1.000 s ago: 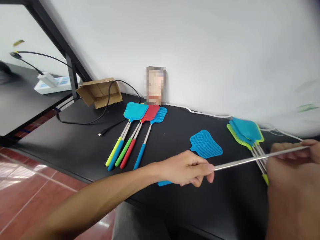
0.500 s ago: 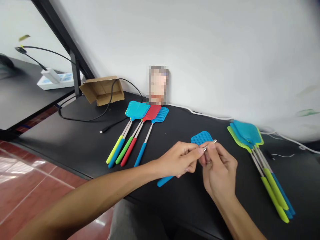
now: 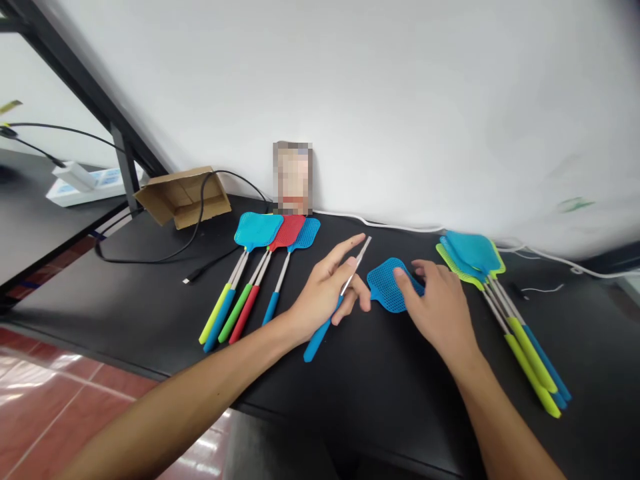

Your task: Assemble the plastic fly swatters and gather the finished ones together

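Observation:
A metal rod with a blue grip, a fly swatter handle (image 3: 318, 340), lies slantwise in my left hand (image 3: 320, 290). The thumb presses on the rod, the index finger is stretched out, and the bare metal end points up and away. To its right is a blue mesh fly swatter head (image 3: 387, 287), separate from that handle. My right hand (image 3: 440, 303) has its thumb on the head's mesh and its fingers curled around the right edge, partly hidden.
Several fly swatters (image 3: 257, 230) are fanned out on the left of the black table (image 3: 165, 293). More blue and lime ones (image 3: 473, 253) are stacked at right. An open cardboard box (image 3: 185, 197), black cable (image 3: 150, 259), pixelated upright object (image 3: 293, 177) and white cord (image 3: 395, 227) are behind.
My hands have moved apart. The left now holds the handle's rod tilted upward, while the right has gone from the rod to the blue head. The view has shifted slightly rightward.

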Motion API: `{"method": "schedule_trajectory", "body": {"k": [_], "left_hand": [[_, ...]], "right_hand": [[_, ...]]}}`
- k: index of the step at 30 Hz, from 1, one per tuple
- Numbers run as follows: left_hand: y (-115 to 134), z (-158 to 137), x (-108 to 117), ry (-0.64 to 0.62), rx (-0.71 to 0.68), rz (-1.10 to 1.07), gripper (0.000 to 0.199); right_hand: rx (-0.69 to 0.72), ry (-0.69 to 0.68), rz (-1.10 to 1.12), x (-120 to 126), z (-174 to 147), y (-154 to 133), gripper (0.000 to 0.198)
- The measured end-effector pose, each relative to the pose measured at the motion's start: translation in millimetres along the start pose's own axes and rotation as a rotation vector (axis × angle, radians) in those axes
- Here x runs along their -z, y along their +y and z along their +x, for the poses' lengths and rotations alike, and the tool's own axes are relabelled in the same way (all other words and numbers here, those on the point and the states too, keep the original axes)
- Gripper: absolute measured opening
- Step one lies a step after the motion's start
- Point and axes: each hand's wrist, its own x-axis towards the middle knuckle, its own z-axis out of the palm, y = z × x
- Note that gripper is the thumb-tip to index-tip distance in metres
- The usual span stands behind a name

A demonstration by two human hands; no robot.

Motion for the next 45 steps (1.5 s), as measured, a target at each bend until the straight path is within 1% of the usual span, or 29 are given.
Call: {"method": "schedule_trajectory", "body": {"k": [2, 4, 6, 8, 11, 14, 19, 22, 24, 28, 32, 34, 36, 37, 39, 40, 42, 43, 45], "left_hand": [[-0.3, -0.1, 1.0, 0.0, -0.014, -0.044, 0.055], [-0.6, -0.4, 1.9, 0.015, -0.022, -0.071, 0.055], [0.1, -0.7, 3.0, 0.005, -0.02, -0.1, 0.059], [1.6, -1.0, 4.1, -0.041, -0.001, -0.134, 0.065], [3.9, -1.2, 5.9, -0.085, 0.023, -0.182, 0.069], [5.2, -0.1, 7.7, -0.08, 0.02, -0.191, 0.066], [5.7, 3.1, 11.2, -0.101, 0.044, -0.147, 0.06], [6.8, 3.4, 12.6, -0.116, 0.084, -0.147, 0.053], [7.7, 3.3, 12.7, -0.105, 0.099, -0.147, 0.049], [8.3, 2.8, 10.9, -0.076, 0.092, -0.145, 0.045], [5.7, 1.8, 8.5, -0.084, 0.076, -0.142, 0.041], [3.3, 1.2, 7.7, -0.082, 0.069, -0.117, 0.041], [1.3, 0.5, 7.2, -0.065, 0.063, -0.058, 0.039], [0.8, 0.0, 6.9, -0.058, 0.064, -0.025, 0.037], [1.5, -1.3, 5.8, -0.077, 0.091, 0.033, 0.031], [2.7, -2.2, 5.1, -0.111, 0.115, 0.062, 0.028], [6.2, -4.2, 3.5, -0.217, 0.161, 0.143, 0.022], [8.0, -5.2, 2.7, -0.271, 0.178, 0.195, 0.023], [10.9, -6.9, 1.3, -0.351, 0.197, 0.289, 0.028]], "right_hand": [[0.059, -0.046, -0.2, -3.8, -4.8, -2.9, 0.065], [0.073, -0.062, -0.304, -6.1, -8.6, -5.9, 0.078], [0.069, -0.085, -0.332, -6.7, -9.6, -5.3, 0.087], [0.06, -0.124, -0.316, -6.4, -7.9, -1.2, 0.09], [0.058, -0.187, -0.252, -5.6, -4.5, 6.1, 0.084], [0.065, -0.201, -0.215, -5.2, -3.9, 8.0, 0.076], [0.1, -0.161, -0.182, -5.6, -6.6, 4.2, 0.071], [0.104, -0.146, -0.166, -5.7, -7.5, 3.0, 0.071], [0.101, -0.147, -0.167, -5.5, -8.0, 2.2, 0.071], [0.084, -0.12, -0.204, -4.3, -9.2, 0.8, 0.069], [0.045, -0.098, -0.276, -2.4, -8.1, 3.7, 0.069], [0.046, -0.088, -0.271, -1.1, -6.4, 4.3, 0.066], [0.062, -0.038, -0.178, 1.1, -5.0, 0.9, 0.059], [0.069, -0.003, -0.079, 2.8, -4.8, -2.7, 0.054], [0.057, 0.025, 0.233, 7.3, -5.8, -13.2, 0.045], [0.045, -0.004, 0.422, 9.8, -7.1, -19.2, 0.041], [0.025, -0.11, 0.755, 14.4, -10.6, -30.2, 0.037], [0.023, -0.156, 0.865, 16.1, -12.5, -34.3, 0.035], [0.04, -0.196, 0.956, 18.0, -15.8, -38.8, 0.031]]}}
